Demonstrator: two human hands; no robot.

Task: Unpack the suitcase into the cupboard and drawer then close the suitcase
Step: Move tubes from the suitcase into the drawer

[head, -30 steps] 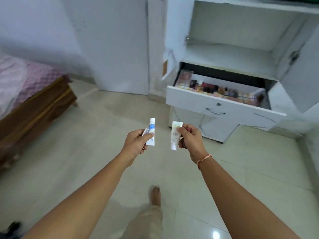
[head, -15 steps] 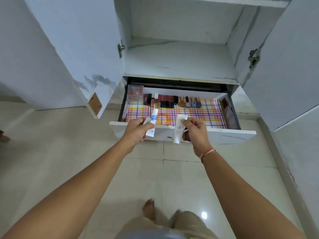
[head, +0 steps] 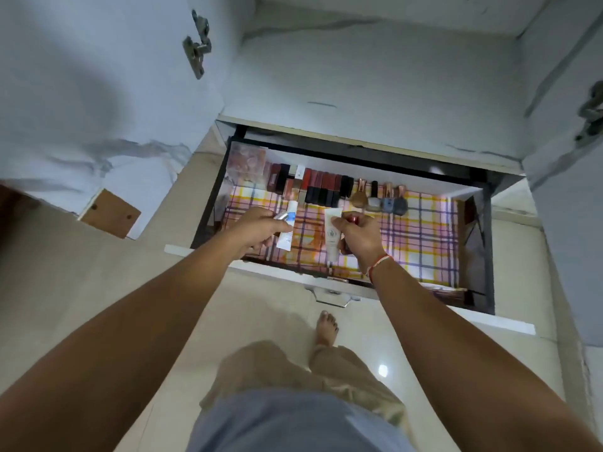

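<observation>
Drawer (head: pixel 270 275), checked liner (head: pixel 424 236), smooth white tubes (head: pixel 333 236)

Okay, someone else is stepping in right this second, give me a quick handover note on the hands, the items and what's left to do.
Left hand: grips a blue-and-white tube and a small silver item, over the open drawer.
Right hand: grips a white tube plus something red.
Done: lipsticks and nail polish bottles line the drawer's back.
Left: set these down, finish unpacking, close the suitcase, which is out of view.

No text can be read; the white tube (head: pixel 332 234) bears a round leaf emblem, its small print blurred.
</observation>
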